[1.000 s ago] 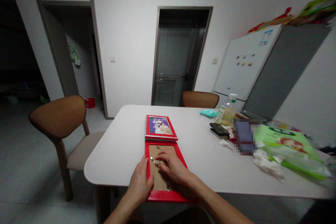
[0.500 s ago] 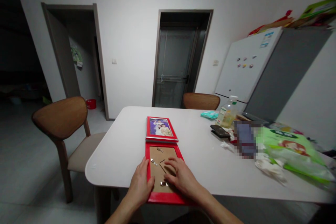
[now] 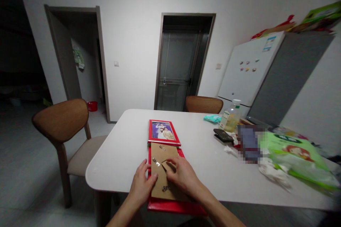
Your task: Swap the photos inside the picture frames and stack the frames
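Note:
A brown picture-frame backing board [image 3: 162,179] with metal clips sits lifted and shifted over a red photo frame [image 3: 173,206], covering most of its opening. My right hand [image 3: 183,175] pinches the board by the cut flap near its middle. At the frame's left side is my left hand [image 3: 142,181], fingers spread apart, its thumb at the board's left edge. Just beyond lies a second red frame [image 3: 177,135], face up with a photo of people in it, touching or nearly touching the board's far end.
The white table [image 3: 114,159] has rounded corners. On its right side are a bottle [image 3: 229,117], a black wallet-like item [image 3: 223,135], crumpled tissues [image 3: 274,173] and a green package [image 3: 298,149]. Wooden chairs stand at the left [image 3: 62,120] and far side [image 3: 204,104].
The backing board has come up out of the red frame's recess, its near end raised. My right fingers have closed on its flap; my left hand stays at the side.

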Demonstrator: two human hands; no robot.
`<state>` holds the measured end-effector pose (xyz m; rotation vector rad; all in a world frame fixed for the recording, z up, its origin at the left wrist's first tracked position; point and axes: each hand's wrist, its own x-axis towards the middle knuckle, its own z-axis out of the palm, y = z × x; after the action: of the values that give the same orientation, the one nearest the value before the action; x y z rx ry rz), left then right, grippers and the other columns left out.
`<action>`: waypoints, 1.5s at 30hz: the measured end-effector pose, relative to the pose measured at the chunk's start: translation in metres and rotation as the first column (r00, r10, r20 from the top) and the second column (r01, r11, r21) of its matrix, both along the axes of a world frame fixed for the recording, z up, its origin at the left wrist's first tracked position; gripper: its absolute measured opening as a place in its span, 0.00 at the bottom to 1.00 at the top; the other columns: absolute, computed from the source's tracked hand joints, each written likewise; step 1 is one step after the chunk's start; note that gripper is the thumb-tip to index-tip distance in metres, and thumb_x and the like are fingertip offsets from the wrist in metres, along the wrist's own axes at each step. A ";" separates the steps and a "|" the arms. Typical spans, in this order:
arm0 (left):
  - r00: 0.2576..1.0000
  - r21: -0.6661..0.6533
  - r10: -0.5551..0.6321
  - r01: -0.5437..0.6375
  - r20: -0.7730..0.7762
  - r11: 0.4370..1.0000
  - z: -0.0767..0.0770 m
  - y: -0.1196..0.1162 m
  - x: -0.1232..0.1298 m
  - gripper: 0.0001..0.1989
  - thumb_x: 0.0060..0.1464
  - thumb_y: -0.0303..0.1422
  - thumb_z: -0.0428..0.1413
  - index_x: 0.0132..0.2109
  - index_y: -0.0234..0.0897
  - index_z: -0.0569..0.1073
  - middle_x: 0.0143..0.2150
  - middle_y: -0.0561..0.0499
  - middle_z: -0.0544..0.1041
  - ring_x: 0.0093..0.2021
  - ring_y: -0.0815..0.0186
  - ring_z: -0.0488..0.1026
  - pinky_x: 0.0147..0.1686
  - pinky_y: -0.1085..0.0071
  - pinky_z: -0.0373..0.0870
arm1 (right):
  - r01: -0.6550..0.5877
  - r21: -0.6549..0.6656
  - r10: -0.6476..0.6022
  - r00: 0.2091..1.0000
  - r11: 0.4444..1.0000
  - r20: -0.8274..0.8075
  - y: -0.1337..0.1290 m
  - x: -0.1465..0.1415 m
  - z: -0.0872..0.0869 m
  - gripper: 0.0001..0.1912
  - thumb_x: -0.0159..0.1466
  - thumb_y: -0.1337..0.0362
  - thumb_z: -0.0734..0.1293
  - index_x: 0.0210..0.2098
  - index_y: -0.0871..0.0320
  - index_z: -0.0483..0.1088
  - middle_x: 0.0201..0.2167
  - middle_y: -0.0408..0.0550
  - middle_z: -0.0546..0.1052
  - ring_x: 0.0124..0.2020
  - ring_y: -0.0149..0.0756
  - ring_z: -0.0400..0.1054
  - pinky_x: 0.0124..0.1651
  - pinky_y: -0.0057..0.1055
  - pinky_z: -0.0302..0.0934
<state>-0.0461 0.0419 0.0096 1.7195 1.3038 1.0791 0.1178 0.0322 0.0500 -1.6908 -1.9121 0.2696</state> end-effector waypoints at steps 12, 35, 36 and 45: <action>0.948 -0.234 0.202 -0.144 0.246 0.961 0.007 0.016 -0.096 0.12 0.42 0.41 0.50 0.29 0.36 0.64 0.21 0.56 0.72 0.22 0.65 0.71 0.21 0.73 0.66 | 0.137 -0.025 -0.134 0.986 0.990 0.098 -0.003 0.030 -0.011 0.19 0.52 0.63 0.60 0.43 0.60 0.65 0.40 0.54 0.69 0.42 0.40 0.62 0.43 0.33 0.55; 0.690 -0.022 -0.175 0.225 -0.702 0.974 0.027 -0.040 0.016 0.31 0.47 0.45 0.46 0.54 0.27 0.58 0.60 0.38 0.50 0.60 0.54 0.42 0.56 0.56 0.37 | -0.060 -0.347 -0.258 0.555 0.936 -0.791 -0.009 0.051 -0.026 0.20 0.50 0.64 0.61 0.42 0.64 0.64 0.28 0.50 0.76 0.26 0.36 0.70 0.29 0.29 0.62; 0.702 -0.022 -0.178 0.226 -0.689 0.974 0.028 -0.041 0.017 0.31 0.47 0.44 0.46 0.54 0.27 0.58 0.59 0.38 0.51 0.60 0.54 0.42 0.56 0.55 0.37 | -0.105 -0.354 -0.267 0.472 0.929 -0.840 -0.013 0.050 -0.021 0.20 0.49 0.65 0.61 0.42 0.63 0.65 0.27 0.49 0.76 0.24 0.35 0.69 0.29 0.29 0.62; 0.967 -0.041 -0.244 0.248 0.077 0.968 0.058 -0.041 0.048 0.29 0.47 0.40 0.50 0.55 0.30 0.55 0.54 0.40 0.61 0.53 0.58 0.58 0.50 0.64 0.56 | -0.215 -0.191 -0.160 0.156 0.958 -0.975 -0.037 0.025 0.051 0.13 0.49 0.66 0.64 0.35 0.59 0.64 0.17 0.39 0.71 0.17 0.26 0.64 0.22 0.22 0.59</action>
<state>0.0019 0.0008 0.0680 1.7358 1.0328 0.9463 0.1432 -0.0052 0.1008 -1.0133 -0.8092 1.3863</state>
